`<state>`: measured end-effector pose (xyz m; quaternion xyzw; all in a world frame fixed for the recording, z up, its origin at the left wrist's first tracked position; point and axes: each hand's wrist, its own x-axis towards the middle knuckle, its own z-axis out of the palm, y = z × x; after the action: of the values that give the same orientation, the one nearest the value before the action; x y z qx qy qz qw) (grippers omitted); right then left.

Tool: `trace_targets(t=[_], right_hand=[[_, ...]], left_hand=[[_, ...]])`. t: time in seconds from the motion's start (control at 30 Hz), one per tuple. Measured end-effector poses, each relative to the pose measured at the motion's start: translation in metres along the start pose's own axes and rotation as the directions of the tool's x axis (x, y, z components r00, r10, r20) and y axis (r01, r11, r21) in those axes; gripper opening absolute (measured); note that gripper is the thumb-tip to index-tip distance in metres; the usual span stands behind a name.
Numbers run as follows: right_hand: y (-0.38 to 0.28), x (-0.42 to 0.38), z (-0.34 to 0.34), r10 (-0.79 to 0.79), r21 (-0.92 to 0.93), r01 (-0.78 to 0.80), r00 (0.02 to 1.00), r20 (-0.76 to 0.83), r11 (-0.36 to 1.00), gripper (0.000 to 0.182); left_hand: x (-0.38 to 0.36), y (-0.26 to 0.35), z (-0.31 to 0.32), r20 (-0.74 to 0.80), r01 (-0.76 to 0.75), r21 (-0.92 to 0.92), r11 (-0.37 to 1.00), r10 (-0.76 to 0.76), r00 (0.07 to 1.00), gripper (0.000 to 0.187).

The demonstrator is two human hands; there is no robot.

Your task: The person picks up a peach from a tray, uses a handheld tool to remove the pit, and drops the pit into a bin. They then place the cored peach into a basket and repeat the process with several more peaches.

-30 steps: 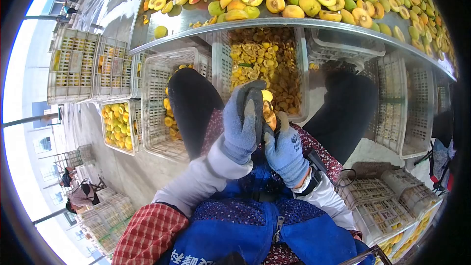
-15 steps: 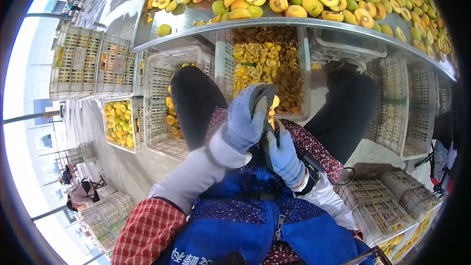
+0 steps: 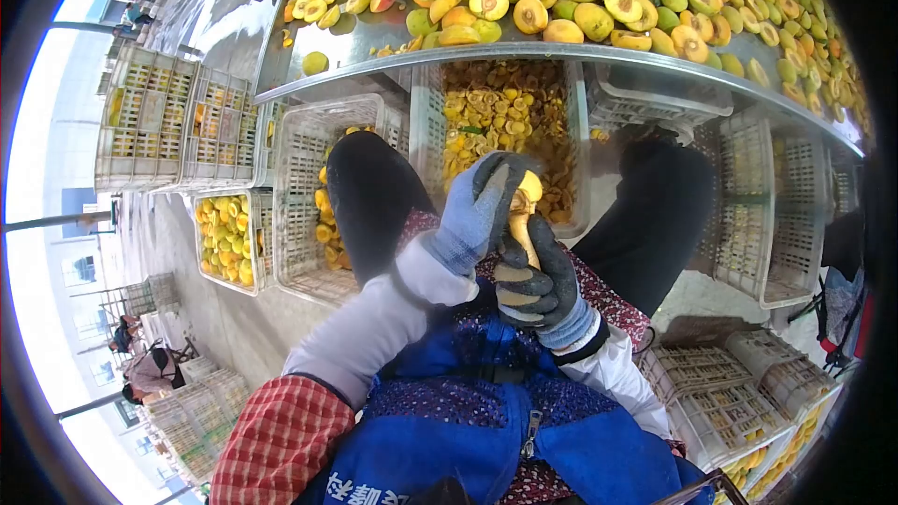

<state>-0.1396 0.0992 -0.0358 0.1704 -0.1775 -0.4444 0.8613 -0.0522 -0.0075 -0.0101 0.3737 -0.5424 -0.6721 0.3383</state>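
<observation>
My left hand (image 3: 479, 206), in a grey-blue coated glove, is closed around a cut yellow peach (image 3: 530, 189) at the middle of the view; the fingers hide much of it. Just below and right of it, my right hand (image 3: 543, 282), gloved alike, is wrapped around a slim pale-yellow tool (image 3: 524, 241). The tool's upper end meets the fruit, and its working tip cannot be made out. Both hands are above my lap, in front of a crate (image 3: 428, 122) of yellow-brown fruit scraps.
A metal table (image 3: 365, 49) heaped with halved peaches (image 3: 594, 21) runs across the top. Left of my knee is a white crate (image 3: 297, 196) with some fruit; a fuller crate (image 3: 227, 238) stands beyond it. Stacked crates (image 3: 734, 411) stand at lower right. A person (image 3: 154, 369) is far left.
My right hand has turned so its fingers now curl round the pale-yellow tool, which has come into sight. My left hand has shifted slightly, showing more of the peach.
</observation>
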Motion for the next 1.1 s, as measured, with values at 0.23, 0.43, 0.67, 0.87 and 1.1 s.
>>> trace_targets(t=[0.23, 0.43, 0.67, 0.87, 1.1], right_hand=[[0.001, 0.007, 0.006, -0.006, -0.005, 0.006, 1.000, -0.010, 1.000, 0.047], [-0.013, 0.004, 0.013, -0.206, -0.140, 0.167, 0.914, -0.348, 0.976, 0.048], [-0.018, 0.001, 0.007, -0.209, -0.305, 0.120, 0.938, -0.276, 0.945, 0.045], [-0.028, 0.022, 0.015, -0.340, -0.518, 0.004, 0.760, -0.555, 0.855, 0.042], [-0.045, 0.019, 0.016, -0.484, -0.534, 0.131, 0.637, -0.601, 0.836, 0.042]], left_hand=[[-0.002, -0.019, -0.018, -0.092, 0.344, -0.505, 0.792, -0.445, 0.891, 0.026], [-0.012, 0.009, -0.079, -0.148, -0.191, 0.747, 0.637, 0.439, 0.886, 0.027], [-0.021, 0.068, -0.211, -0.565, 0.612, 0.787, -0.078, 0.304, 0.767, 0.038], [0.093, 0.086, -0.114, -0.309, 0.237, 0.932, 0.273, 0.262, 0.914, 0.034], [0.211, 0.041, -0.079, 0.133, -0.131, 0.991, 0.031, -0.101, 0.986, 0.047]])
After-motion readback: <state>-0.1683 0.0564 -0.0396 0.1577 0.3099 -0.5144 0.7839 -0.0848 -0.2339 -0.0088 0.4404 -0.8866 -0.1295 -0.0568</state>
